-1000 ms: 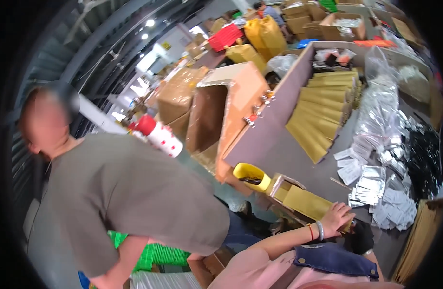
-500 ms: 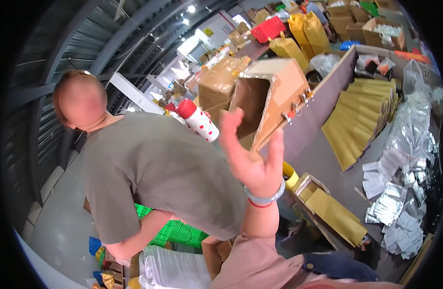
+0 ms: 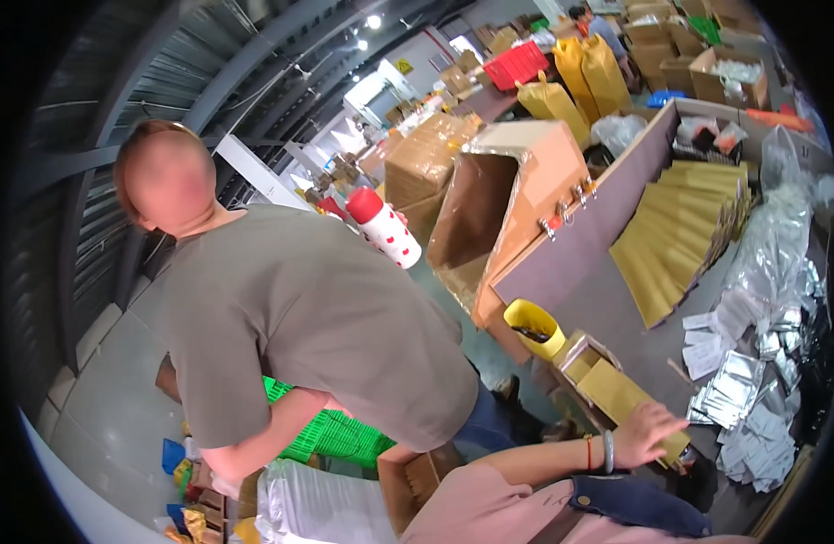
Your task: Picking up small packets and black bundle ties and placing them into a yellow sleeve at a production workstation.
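Note:
My left hand (image 3: 648, 435) reaches in from the lower edge, its arm in a pink sleeve. A pale bangle (image 3: 608, 451) and a red cord circle the wrist. The fingers are loosely bent and apart, with nothing visible in them. The hand hovers by the lower end of a narrow brown cardboard box (image 3: 616, 390); whether it touches cannot be told. Small silver packets (image 3: 732, 385) and white slips (image 3: 760, 444) lie just beyond the fingertips. Next to the box's upper end is a yellow container (image 3: 533, 328) with dark items inside. My right hand is out of view.
At left a person in a grey-brown T-shirt (image 3: 317, 317) holds a red-capped white bottle (image 3: 385, 228). An open carton (image 3: 476, 213) is clipped to the table's partition (image 3: 562, 240). Gold mailing envelopes (image 3: 675, 240) fan across the table. A green crate (image 3: 344, 437) stands low at left.
My left hand has come down and right, from raised in front of the open carton to beside the narrow cardboard box. The view has shifted slightly.

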{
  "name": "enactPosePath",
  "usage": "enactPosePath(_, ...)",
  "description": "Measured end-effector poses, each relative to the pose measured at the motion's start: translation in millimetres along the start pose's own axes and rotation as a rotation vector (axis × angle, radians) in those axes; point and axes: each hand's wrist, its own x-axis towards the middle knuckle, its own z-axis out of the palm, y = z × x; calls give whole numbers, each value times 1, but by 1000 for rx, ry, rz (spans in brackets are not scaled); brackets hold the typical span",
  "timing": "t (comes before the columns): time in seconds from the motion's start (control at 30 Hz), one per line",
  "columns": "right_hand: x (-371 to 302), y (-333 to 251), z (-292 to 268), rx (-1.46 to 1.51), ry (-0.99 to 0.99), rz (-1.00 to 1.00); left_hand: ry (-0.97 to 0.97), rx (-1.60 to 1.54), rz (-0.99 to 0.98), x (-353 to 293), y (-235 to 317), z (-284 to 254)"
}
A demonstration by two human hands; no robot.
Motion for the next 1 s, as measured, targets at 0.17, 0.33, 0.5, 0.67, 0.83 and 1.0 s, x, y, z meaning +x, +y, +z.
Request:
enactPosePath(0.17,14,0,7,44,58,-44,-69,-16,-1,-21,1,5)
enactPosePath(0.33,13,3,1,69,98,-17,-61,-27,8,-14,5,6)
enactPosePath(0.5,15,10,0,103,118,16,-94,-54,-16,-11,3,11)
enactPosePath(0.67,19,12,10,153,111,43,-80,-35,-45,-14,0,13)
enactPosePath(0.83,12,13,10,169,144,97,-201,81,-45,-10,-20,37)
enactPosePath(1.0,13,12,10,195,146,134,-214,156,-131,-15,-47,44)
